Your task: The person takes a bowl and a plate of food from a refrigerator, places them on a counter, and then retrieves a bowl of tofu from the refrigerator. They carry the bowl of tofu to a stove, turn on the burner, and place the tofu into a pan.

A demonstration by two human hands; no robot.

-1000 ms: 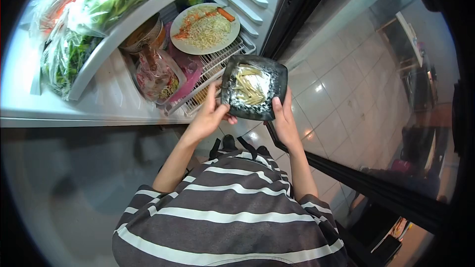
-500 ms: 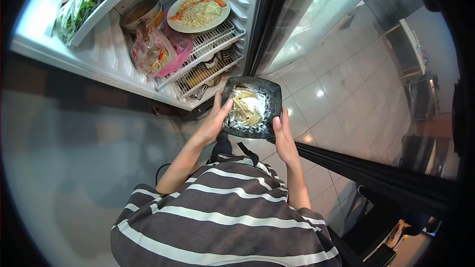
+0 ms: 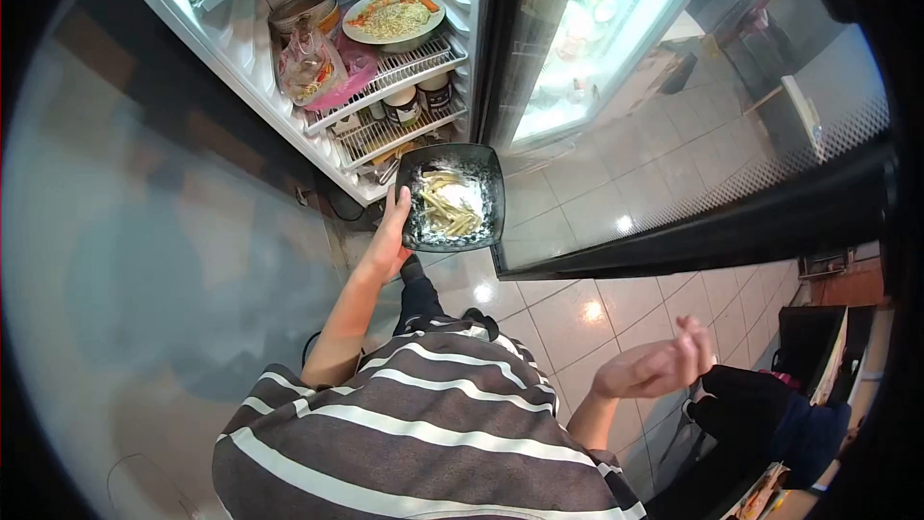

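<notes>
Black dish (image 3: 494, 185) held before the fridge (image 3: 245, 34).
My left grip (image 3: 390, 231) clamps its rim; right grip (image 3: 659, 366) spread, well apart.

The top wire shelf (image 3: 428, 56) holds a plate of food (image 3: 393, 16) and a bag (image 3: 308, 69). Little jars (image 3: 410, 106) stand on the shelf below (image 3: 380, 133).

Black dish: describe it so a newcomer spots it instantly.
Start at the open fridge, then drop below its wire shelves. The left hand holds a black dish there. Unlike the round white plate on the shelf, it is square, dark and carries pale strips.
</notes>
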